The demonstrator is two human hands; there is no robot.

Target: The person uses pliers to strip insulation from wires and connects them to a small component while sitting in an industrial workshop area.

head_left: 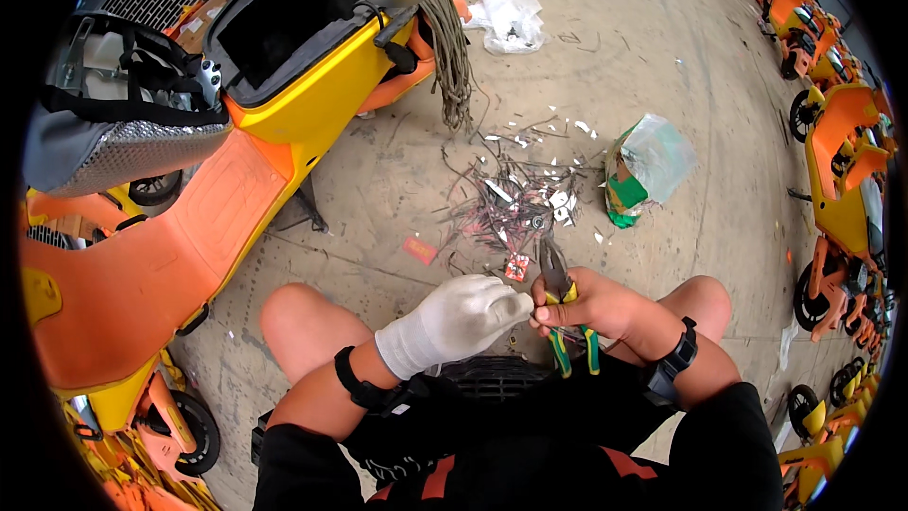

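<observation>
Clearly, the right hand (591, 308) gripping the pliers (560, 308) could nip the fisted gloved left hand (463, 317) touching them.

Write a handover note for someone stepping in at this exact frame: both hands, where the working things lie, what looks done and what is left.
Left hand: in a white glove, closed, fingertips meeting the right hand; whatever it pinches is too small to tell.
Right hand: bare, gripping pliers with green and yellow handles, jaws pointing away from the body.
Ahead on the concrete floor: a pile of cut wire scraps, a green and white plastic bag to its right, a bundle of grey cords hanging off the yellow and orange scooter on the left.
Done: many bits already cut, judging by the pile.
Left: cannot tell how much remains.
</observation>
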